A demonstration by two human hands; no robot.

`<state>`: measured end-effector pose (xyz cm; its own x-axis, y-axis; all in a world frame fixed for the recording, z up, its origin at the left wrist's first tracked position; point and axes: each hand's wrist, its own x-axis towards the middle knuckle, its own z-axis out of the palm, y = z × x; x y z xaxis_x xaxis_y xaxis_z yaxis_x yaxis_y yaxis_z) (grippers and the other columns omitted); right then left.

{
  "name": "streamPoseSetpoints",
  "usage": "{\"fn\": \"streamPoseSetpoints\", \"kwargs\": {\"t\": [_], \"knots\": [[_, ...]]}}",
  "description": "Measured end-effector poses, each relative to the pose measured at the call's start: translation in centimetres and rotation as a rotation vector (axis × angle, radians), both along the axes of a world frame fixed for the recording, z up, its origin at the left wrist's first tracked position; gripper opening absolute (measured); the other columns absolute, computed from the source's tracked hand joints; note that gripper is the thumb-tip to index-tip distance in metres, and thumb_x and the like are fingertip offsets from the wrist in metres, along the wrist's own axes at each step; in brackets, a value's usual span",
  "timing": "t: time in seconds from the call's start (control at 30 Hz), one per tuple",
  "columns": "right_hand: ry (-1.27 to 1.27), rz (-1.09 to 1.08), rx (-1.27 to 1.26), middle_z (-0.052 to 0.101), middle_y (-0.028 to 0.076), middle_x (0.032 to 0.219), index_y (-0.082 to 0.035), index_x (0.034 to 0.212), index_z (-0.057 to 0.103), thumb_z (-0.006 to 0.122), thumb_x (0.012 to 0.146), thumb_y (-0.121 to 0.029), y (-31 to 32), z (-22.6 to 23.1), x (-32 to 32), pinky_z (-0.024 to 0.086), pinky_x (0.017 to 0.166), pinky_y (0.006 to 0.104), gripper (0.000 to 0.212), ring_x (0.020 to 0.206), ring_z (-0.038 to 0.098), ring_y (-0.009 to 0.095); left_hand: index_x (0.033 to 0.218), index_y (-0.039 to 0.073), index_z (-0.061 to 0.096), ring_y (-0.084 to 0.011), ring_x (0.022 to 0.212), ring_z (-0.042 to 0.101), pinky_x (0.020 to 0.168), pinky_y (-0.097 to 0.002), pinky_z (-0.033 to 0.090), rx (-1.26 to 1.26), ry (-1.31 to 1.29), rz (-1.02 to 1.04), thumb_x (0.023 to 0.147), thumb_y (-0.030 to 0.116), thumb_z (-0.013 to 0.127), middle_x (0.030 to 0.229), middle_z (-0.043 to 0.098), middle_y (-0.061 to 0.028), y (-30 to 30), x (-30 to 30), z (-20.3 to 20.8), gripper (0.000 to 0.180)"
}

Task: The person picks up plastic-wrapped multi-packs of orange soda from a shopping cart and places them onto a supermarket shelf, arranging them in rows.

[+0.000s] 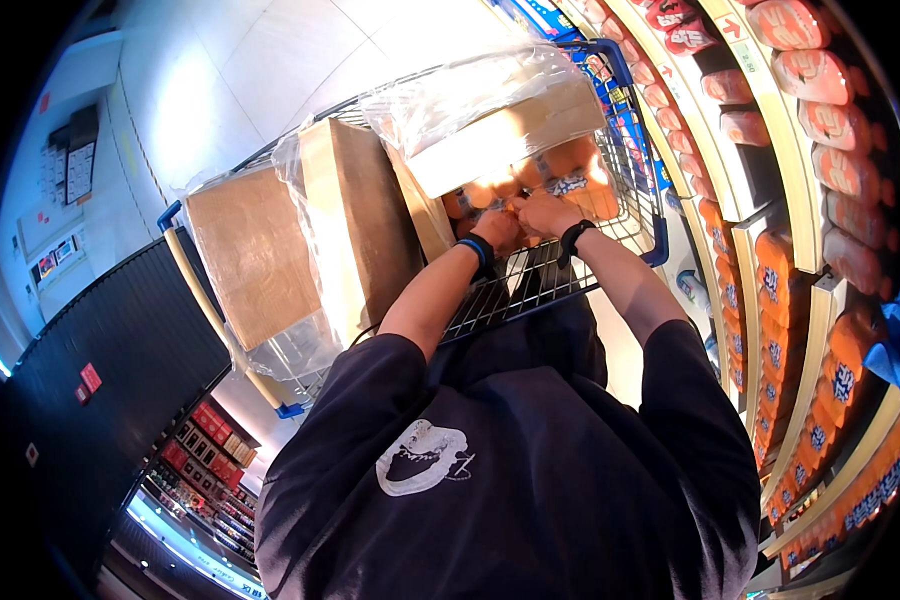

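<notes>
My left hand (499, 231) and my right hand (547, 215) meet over a group of orange bottles (596, 201) in a shopping cart (660, 240). The fingers of both hands are curled close together at the near side of the bottles. What they pinch, if anything, is too small to make out. Around the bottles stands an open cardboard box (490, 150), its raised flap draped with clear plastic film (470, 88). Each wrist wears a dark band.
Left of the bottles, a brown carton (250, 260) and a taller carton (340, 210) fill the cart up to its handle (205, 290). Along the right, curved shelves (760, 110) carry pink packages (832, 120) and orange bottles. A dark ribbed panel (120, 340) stands at left.
</notes>
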<state>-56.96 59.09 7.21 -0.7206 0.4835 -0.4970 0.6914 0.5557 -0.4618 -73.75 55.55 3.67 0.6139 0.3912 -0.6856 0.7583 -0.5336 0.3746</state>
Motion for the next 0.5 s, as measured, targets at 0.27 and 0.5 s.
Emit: {"fn": "streamPoseSetpoints", "kwargs": {"t": [0.27,0.5], "knots": [[-0.133,-0.256,-0.318,0.074,0.009,0.094,-0.014,0.09,0.073,0.071,0.079,-0.024,-2.1,-4.3,0.2,0.054,0.077,0.0419,0.014,0.092,0.07,0.032,0.095,0.007,0.073,-0.0305,0.095,0.071,0.079,-0.0415,0.057,-0.033,-0.015,0.193,0.085,0.029,0.063,0.105,0.073,-0.0153,-0.2,-1.3,-0.8,0.027],[-0.022,-0.327,-0.58,0.074,0.008,0.093,-0.014,0.093,0.074,0.066,0.082,-0.019,-1.5,-6.0,3.4,0.053,0.078,0.0382,0.014,0.089,0.07,0.028,0.09,0.015,0.073,-0.0293,0.099,0.068,0.081,-0.0411,0.054,-0.084,-0.218,0.17,0.08,0.037,0.07,0.104,0.071,-0.0081,1.0,-2.9,2.2,0.025]]}}
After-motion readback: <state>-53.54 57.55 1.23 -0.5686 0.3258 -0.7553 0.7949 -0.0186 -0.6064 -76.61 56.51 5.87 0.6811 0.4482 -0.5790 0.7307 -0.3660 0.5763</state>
